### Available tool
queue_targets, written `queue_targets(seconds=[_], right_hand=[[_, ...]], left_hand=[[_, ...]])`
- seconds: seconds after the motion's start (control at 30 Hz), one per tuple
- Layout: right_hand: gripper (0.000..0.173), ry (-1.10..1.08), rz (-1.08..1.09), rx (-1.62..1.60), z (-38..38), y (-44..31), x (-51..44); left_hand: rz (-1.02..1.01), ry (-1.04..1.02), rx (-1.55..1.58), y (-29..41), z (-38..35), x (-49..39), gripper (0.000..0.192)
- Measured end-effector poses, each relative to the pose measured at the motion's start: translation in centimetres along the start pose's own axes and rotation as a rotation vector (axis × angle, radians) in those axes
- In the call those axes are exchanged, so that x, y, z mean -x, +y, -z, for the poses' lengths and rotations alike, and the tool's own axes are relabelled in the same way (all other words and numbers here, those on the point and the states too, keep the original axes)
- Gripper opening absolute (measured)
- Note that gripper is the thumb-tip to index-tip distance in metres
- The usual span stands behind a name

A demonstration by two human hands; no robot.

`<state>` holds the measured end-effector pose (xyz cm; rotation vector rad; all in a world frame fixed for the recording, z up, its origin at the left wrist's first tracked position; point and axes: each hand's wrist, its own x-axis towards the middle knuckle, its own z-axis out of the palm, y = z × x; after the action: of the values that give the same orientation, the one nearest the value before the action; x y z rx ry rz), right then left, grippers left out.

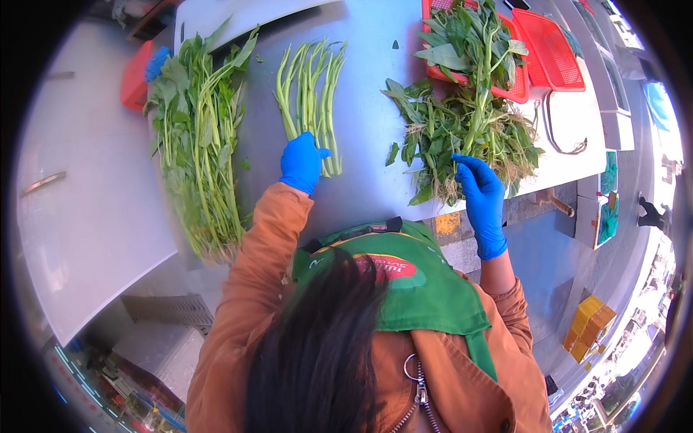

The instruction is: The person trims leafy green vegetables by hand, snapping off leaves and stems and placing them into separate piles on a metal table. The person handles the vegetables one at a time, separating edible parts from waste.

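My left hand [304, 162], in a blue glove, rests closed around part of a bunch of bare green stems [308, 92] on the metal table [368, 135]. My right hand [479, 200], gloved too, has its thumb and fingertips together at the near edge of a heap of rooted leafy greens [438, 130]; whether they pinch a stalk is hard to tell. A long pile of leafy stalks [203, 146] lies left of the bare stems, roots towards me. More leaves [460, 43] fill a red plastic basket [522, 81] beyond the heap, and a leafy stalk lies across its rim.
Another red basket [563, 59] stands at the back right, beside a dark cord loop [557, 130]. A red container [135, 81] with something blue on it is behind the left pile. Right of the table, a cat's striped tail [560, 205] and a yellow box [589, 328] show on the ground.
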<state>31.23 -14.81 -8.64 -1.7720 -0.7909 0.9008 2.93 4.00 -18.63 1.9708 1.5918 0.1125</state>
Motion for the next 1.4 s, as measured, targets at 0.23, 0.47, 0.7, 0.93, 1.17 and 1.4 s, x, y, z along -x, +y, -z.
queue_targets(seconds=[0.23,0.47,0.7,0.93,1.17,1.4], right_hand=[[0.025,0.225,0.130,0.400,1.4,-0.6,-4.0],[0.051,0.238,0.066,0.835,1.9,2.1,-11.8],[0.049,0.340,-0.011,0.880,2.2,2.5,-13.1],[0.033,0.499,0.206,0.330,5.1,-0.7,-12.6],[0.017,0.542,0.368,-0.090,7.6,-8.3,-7.3],[0.022,0.525,0.694,0.070,3.1,-8.4,-2.6]], left_hand=[[-0.083,0.122,0.038,0.1,-0.9,0.3,0.037],[0.045,0.099,0.256,0.6,0.3,1.7,0.033],[0.009,0.027,0.549,5.1,4.8,4.7,0.021],[-0.114,0.022,0.626,4.4,4.8,6.4,0.018],[-0.219,-0.033,0.792,6.9,6.4,8.2,0.018],[-0.501,-0.134,1.062,15.5,10.9,8.3,0.029]])
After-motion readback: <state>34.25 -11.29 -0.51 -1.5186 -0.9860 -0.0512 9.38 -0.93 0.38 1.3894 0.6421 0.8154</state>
